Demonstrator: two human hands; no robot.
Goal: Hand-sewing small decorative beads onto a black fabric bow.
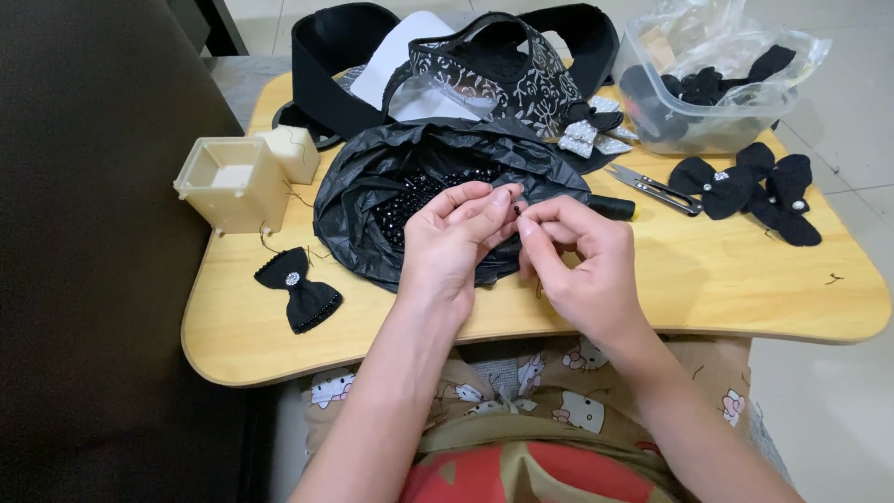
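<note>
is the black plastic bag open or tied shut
Open: the black plastic bag lies spread on the table, its mouth gaping, and black beads show inside.

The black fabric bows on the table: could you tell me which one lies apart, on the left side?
The black bow with a beaded edge, alone beside the black plastic bag; the other bows cluster at right.

Both hands are working over the black plastic bag (372,200) of beads. The left hand (453,240) and right hand (577,261) are pinching a small black bead (517,210) between their fingertips. A black bow (298,289) is lying left of the bag, scissors (652,186) right of it.
</note>
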